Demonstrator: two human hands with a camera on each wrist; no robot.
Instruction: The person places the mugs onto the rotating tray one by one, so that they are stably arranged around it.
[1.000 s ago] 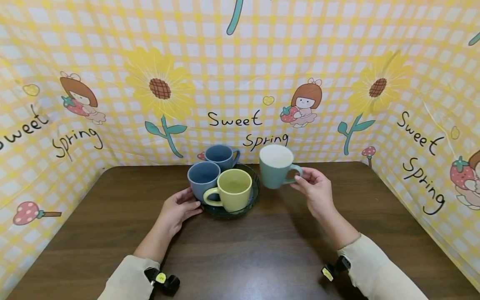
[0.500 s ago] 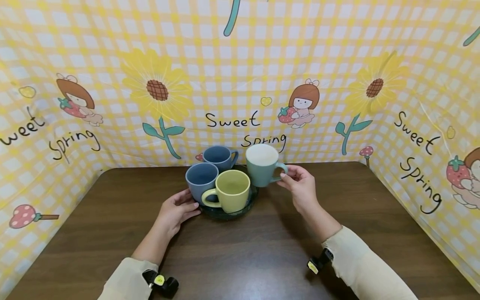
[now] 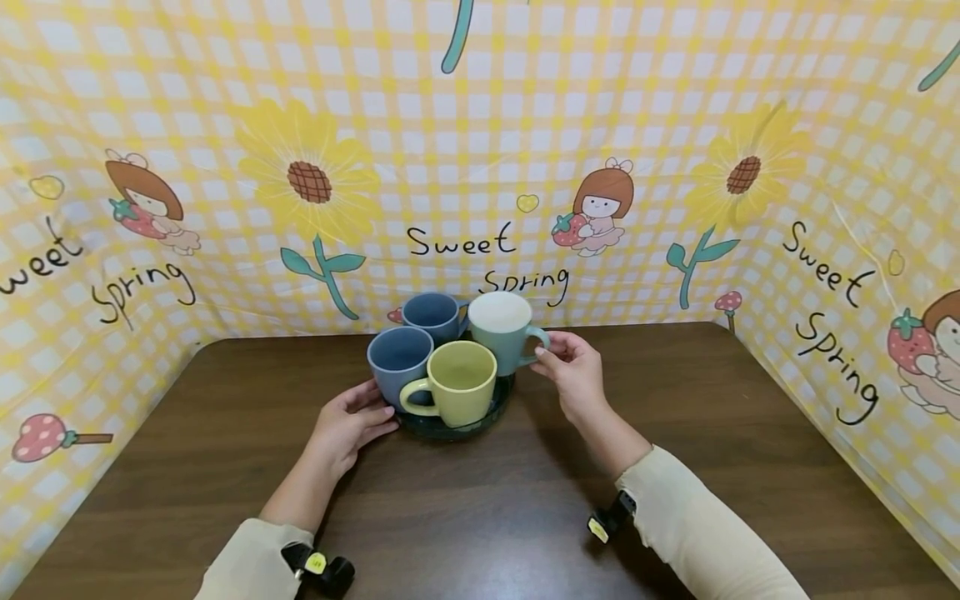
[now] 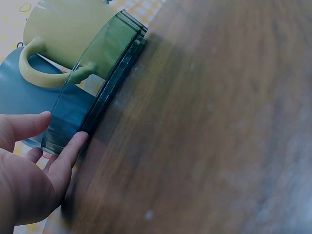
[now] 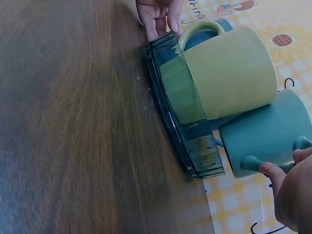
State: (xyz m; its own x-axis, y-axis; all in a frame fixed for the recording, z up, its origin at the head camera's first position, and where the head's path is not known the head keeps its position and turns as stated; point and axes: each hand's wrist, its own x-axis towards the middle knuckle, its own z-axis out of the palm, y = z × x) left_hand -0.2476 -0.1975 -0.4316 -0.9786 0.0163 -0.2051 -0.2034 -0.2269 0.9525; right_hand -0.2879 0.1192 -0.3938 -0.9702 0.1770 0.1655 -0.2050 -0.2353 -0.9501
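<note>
A person in cream sleeves works at a dark wooden tabletop walled on three sides by a yellow gingham backdrop printed with sunflowers and the words "Sweet Spring". The right hand pinches the handle of a teal mug between thumb and fingertips, holding the mug at the back right edge of a round, dark green glass tray; in the right wrist view the mug sits tilted over the tray's rim, and whether its base rests fully inside cannot be told. The left hand lies on the tabletop just beside the tray's left side, fingers straight and relaxed, their tips touching the tray's wall. Three mugs stand upright in the tray: a yellow mug at the front with its handle pointing left, a blue mug just behind it on the left, and a second blue mug at the back. The teal mug stands close against the yellow mug and the rear blue one.
</note>
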